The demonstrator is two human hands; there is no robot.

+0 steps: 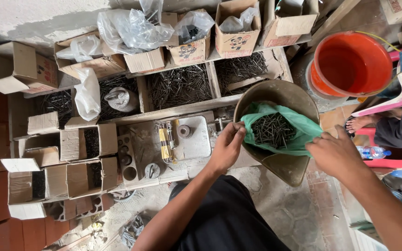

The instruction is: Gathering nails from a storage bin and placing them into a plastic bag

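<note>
Green plastic bag (pixel 298 135), lining a metal scale pan (pixel 284 169) at right centre, holds a heap of dark nails (pixel 272 130). The bag's mouth is spread over the pan rim, apparently so the nails stay gathered and can be lifted out together.

Left hand (pixel 227 146): fingers pinched on the bag's left edge, at the pan's near-left rim. Right hand (pixel 336 155): closed on the bag's right edge, knuckles up. Both hands hold the plastic, not the nails; judged to be keeping the mouth taut and open.

Nearest the viewer, the person's dark clothing (pixel 229 223) covers the lower centre, over a paved floor (pixel 303 218).

Left of the pan, touching it, stands a weighing scale (pixel 191 139) with round iron weights (pixel 153 170) set in a slotted block (pixel 127 160) just beside it, kept close to hand. Further left, small cardboard boxes (pixel 84 144) stand open with flaps up, showing dark contents.

Beyond, a wooden tray (pixel 182 109) split into compartments holds loose nails by size; a large weight (pixel 119 98) rests in one compartment. At the far edge, more cartons (pixel 236 37) and clear plastic bags (pixel 131 28) are lined against the wall.

Far right: an orange bucket (pixel 352 62), empty as far as visible. A seated person's foot (pixel 359 123) and a water bottle (pixel 373 152) lie to the right, apart from the work.
</note>
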